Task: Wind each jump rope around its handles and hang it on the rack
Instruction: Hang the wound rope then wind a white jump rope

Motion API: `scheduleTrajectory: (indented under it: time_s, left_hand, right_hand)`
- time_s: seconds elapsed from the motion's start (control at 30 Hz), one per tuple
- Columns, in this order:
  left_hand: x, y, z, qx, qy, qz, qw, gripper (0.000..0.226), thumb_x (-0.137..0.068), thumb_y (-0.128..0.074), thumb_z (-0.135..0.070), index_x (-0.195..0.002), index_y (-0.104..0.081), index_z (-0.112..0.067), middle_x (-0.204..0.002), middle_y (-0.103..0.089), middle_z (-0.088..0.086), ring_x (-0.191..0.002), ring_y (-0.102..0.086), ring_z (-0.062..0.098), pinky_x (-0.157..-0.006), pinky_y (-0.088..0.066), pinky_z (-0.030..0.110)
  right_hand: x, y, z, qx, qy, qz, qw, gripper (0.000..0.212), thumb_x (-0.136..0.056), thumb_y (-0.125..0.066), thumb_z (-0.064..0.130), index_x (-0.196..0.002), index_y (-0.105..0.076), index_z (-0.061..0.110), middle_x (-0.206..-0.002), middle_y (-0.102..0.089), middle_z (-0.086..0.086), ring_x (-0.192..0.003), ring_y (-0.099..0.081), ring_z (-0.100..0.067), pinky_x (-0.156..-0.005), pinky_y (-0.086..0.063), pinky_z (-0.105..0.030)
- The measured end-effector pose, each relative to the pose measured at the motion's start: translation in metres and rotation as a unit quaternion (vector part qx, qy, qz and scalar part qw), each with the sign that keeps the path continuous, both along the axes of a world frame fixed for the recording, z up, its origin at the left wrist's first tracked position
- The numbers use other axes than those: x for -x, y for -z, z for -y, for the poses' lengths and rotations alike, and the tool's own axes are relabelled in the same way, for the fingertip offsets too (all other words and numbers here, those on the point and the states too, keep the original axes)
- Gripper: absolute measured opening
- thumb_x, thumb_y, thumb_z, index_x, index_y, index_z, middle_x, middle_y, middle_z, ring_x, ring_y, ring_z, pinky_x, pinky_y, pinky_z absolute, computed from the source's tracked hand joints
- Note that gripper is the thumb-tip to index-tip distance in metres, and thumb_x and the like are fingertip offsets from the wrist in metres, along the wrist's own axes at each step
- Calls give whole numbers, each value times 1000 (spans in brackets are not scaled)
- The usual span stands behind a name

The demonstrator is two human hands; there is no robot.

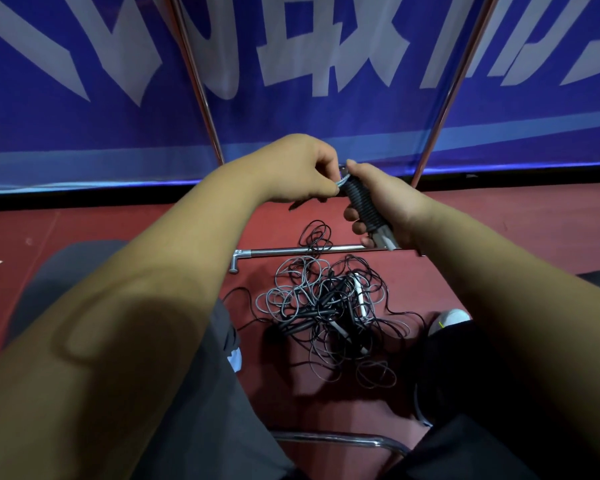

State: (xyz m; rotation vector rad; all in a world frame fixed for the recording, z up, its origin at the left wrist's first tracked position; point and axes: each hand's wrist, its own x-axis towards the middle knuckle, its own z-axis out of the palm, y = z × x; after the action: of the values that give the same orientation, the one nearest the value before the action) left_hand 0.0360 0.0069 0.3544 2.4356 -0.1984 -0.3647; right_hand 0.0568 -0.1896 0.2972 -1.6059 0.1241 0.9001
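Observation:
My right hand [385,199] grips a pair of jump rope handles [364,207] with black cord wound tightly round them; a silvery handle end sticks out below the fist. My left hand [302,169] pinches the grey free end of the cord [341,181] at the top of the bundle. Below my hands, a tangled pile of black and grey jump ropes [329,306] with black and white handles lies on the red floor. The rack's two metal uprights [201,88] rise on either side, and its base bar [291,251] lies on the floor behind the pile.
A blue banner with white characters [291,64] hangs behind the rack. My knees in dark trousers [201,375] flank the pile, and a white shoe [449,320] sits at its right. A chrome tube [340,438] crosses the floor near me.

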Motion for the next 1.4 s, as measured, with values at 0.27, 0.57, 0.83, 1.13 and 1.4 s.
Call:
scheduleTrajectory:
  time_s: [0.27,0.57,0.83,1.13,1.4]
  left_hand:
    - [-3,7,0,148,-60,-79,984,16,-97,-77,-16,-107,-71,-6,-78,-72,8,-66,-63,17,-53,-49,29]
    - [-2,8,10,177,-94,-57,978,20,-83,-91,-19,-93,-75,-14,-73,-72,2,-58,-62,12,-54,-43,24]
    - [-4,11,6,287,-179,-117,934,10,-92,-81,-11,-98,-80,-19,-72,-73,-6,-66,-64,6,-60,-52,21]
    - [-10,16,7,581,-351,-165,715,6,-99,-70,-4,-93,-70,-6,-76,-69,5,-69,-70,10,-72,-64,28]
    - [-12,30,11,487,-412,-228,735,16,-101,-55,-2,-86,-59,-6,-80,-61,5,-60,-59,9,-68,-58,28]
  right_hand:
    - [1,-3,-1,-20,55,17,998,52,-93,-52,76,-110,-57,27,-70,-53,1,-51,-43,-17,-55,-41,-27]
    - [4,-12,0,-70,38,-6,997,60,-89,-49,86,-84,-55,27,-68,-45,2,-52,-38,-15,-55,-37,-26]
    - [2,-13,1,-80,68,5,994,53,-96,-47,73,-93,-54,21,-68,-47,0,-50,-39,-18,-55,-37,-28]
    - [1,-12,-6,-77,98,55,991,51,-99,-49,66,-98,-56,16,-68,-48,-5,-49,-40,-20,-54,-33,-29]
    - [8,-5,-18,-17,60,99,993,52,-96,-49,66,-98,-61,15,-70,-53,-5,-52,-46,-22,-53,-35,-29]
